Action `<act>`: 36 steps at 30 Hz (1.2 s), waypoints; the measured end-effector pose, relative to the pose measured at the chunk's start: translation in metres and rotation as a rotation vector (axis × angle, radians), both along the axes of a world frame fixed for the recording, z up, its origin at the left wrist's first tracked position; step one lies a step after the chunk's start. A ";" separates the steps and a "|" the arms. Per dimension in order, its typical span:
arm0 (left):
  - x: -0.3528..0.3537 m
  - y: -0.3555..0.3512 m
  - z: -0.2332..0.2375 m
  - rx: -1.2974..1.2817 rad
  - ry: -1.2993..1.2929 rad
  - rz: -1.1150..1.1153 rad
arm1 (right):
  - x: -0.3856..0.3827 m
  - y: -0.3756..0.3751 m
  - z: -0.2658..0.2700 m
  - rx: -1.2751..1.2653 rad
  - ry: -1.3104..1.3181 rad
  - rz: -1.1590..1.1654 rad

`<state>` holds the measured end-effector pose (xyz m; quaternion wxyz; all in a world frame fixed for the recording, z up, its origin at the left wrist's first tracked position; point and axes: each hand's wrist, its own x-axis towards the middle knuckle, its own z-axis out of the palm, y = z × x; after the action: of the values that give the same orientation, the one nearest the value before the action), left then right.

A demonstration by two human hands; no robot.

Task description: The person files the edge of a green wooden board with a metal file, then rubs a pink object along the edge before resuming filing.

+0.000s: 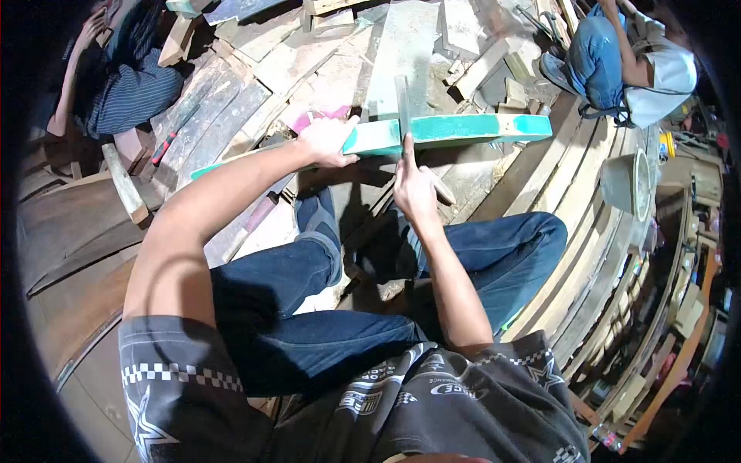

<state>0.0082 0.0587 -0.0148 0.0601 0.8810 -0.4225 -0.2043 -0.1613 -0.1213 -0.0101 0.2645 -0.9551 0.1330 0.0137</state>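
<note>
A long, narrow board point(455, 127), painted green with pale bare patches, lies crosswise in front of me above my knees. My left hand point(328, 143) is closed around its left part. In my right hand point(415, 185) is a long grey flat-bladed tool point(402, 100), held with one finger stretched along it. Its blade crosses the middle of the board and points away from me. A tan wooden end shows beside that hand; the kind of tool is not clear.
Wood scraps point(490, 69) and planks litter the floor ahead. Two people sit nearby, one in striped clothing point(135, 92) at left, another in jeans point(594, 58) at right. A pale bucket point(627, 185) stands on the right. A red-and-black tool point(164, 148) lies at left.
</note>
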 end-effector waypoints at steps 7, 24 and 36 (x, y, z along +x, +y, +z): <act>0.004 -0.004 0.010 0.039 0.062 0.023 | -0.025 -0.001 -0.005 -0.017 -0.053 0.003; 0.001 -0.005 0.018 0.083 0.101 0.036 | 0.014 -0.020 -0.002 -0.037 -0.055 -0.047; 0.004 -0.003 0.003 0.016 0.028 -0.012 | -0.014 -0.015 -0.013 -0.072 -0.179 -0.024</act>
<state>0.0119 0.0557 -0.0123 0.0577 0.8758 -0.4254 -0.2204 -0.1751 -0.1367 -0.0229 0.2408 -0.9598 0.1206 -0.0796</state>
